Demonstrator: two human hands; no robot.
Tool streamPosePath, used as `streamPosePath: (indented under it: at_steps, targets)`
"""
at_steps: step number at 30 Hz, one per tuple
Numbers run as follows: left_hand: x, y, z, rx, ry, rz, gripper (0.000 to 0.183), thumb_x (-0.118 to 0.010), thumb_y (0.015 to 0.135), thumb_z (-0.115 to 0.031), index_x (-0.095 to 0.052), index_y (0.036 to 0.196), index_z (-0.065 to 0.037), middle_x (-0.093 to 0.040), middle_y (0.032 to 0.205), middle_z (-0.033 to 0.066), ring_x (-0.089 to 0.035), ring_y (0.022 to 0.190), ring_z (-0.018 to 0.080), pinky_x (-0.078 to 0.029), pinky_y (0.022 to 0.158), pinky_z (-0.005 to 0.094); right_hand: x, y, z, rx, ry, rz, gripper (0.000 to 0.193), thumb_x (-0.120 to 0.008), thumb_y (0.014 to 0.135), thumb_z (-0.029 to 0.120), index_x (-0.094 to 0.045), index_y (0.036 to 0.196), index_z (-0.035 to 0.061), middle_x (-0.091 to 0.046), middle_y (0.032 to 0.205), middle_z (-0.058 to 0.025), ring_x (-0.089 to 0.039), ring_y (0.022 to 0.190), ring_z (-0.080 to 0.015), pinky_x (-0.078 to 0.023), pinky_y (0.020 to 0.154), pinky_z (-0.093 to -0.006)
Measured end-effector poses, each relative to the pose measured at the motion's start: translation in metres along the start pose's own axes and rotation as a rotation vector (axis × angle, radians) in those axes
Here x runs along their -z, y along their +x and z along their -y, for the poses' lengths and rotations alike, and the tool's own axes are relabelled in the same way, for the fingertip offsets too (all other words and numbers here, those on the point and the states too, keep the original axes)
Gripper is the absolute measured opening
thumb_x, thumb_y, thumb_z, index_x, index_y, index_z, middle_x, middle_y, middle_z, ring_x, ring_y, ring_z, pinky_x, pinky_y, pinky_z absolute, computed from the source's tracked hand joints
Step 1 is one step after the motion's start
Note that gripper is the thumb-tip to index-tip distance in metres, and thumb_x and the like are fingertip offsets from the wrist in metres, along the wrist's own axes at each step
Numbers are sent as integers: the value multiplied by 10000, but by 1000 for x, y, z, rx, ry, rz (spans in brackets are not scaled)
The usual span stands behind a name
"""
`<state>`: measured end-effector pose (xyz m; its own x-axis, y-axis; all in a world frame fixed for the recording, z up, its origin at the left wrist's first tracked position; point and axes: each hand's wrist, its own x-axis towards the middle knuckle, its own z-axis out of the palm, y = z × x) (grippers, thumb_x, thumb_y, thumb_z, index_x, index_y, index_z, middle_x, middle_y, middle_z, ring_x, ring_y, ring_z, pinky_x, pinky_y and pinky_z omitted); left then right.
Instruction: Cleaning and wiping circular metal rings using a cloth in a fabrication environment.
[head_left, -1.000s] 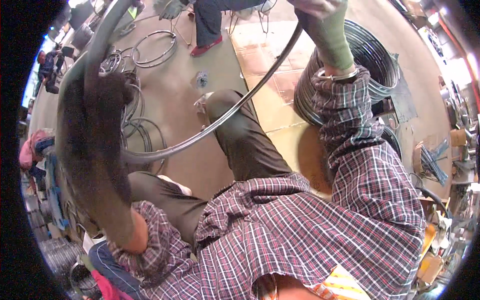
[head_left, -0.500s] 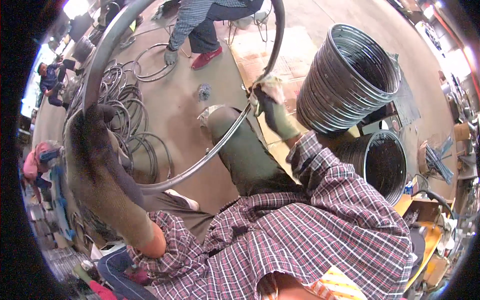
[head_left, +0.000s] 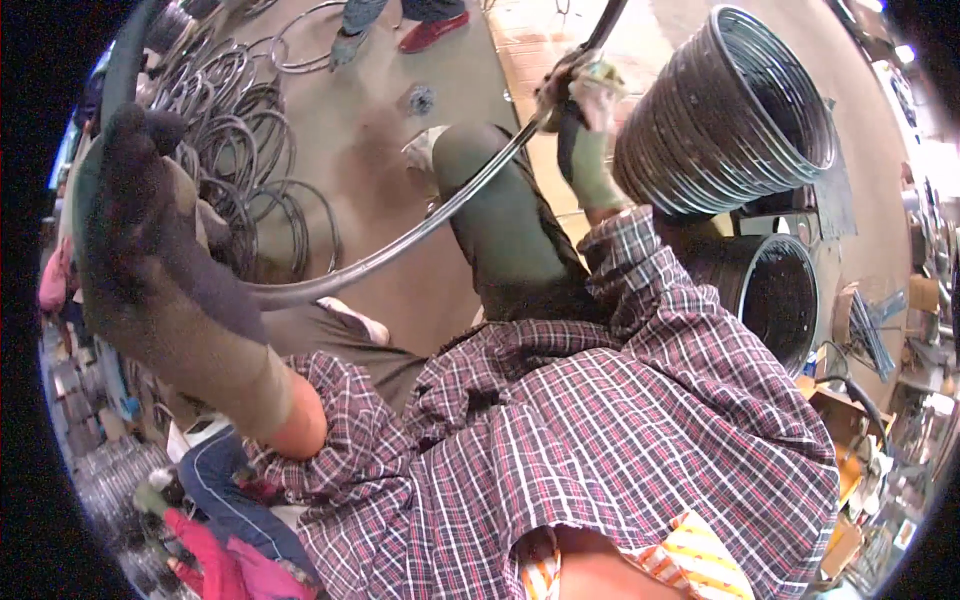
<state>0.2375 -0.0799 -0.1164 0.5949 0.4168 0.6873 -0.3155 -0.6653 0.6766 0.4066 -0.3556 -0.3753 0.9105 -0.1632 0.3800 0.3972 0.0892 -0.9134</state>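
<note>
A large grey metal hoop is held up in front of my body, its upper part running out of the picture. My left hand, in a dark and tan glove, looms close at the left with its fingers wrapped round the hoop. Over at the right side, my gloved right hand grips the same hoop above my bent knee. Something pale and crumpled, like a rag, shows at its fingers; I cannot tell whether it is separate from the glove.
A tall stack of dark metal rings stands at the right, with another ring stack nearer me. Loose hoops pile up on the floor at left. A co-worker's red shoe and a grey tangled clump lie ahead.
My view has tipped downward, so the floor and stacks sit higher in the picture. Both hands and the hoop have shifted upward in it, and the hoop's top has left the frame.
</note>
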Motion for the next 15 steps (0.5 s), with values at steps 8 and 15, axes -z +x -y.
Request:
streamPosePath:
  at_steps: [8, 15]
  targets:
    - [34, -21, 39, 202, -52, -242, 241, -580, 937, -207, -645, 1046, -2, -624, 789, 37, -511, 589, 82, -400, 520, 220, -33, -52, 41, -377, 422, 323, 197, -447, 975, 109, -551, 1125, 33, -597, 1057, -110, -602, 950, -198, -521, 737, -343]
    - [37, -48, 116, 609, -510, -271, 191, -595, 944, -264, -592, 916, -74, -483, 672, -46, -428, 544, 63, -372, 486, 217, -16, -37, 95, -395, 281, 396, 250, -549, 961, 200, -538, 1129, 15, -584, 930, -45, -556, 766, -117, -467, 690, -231]
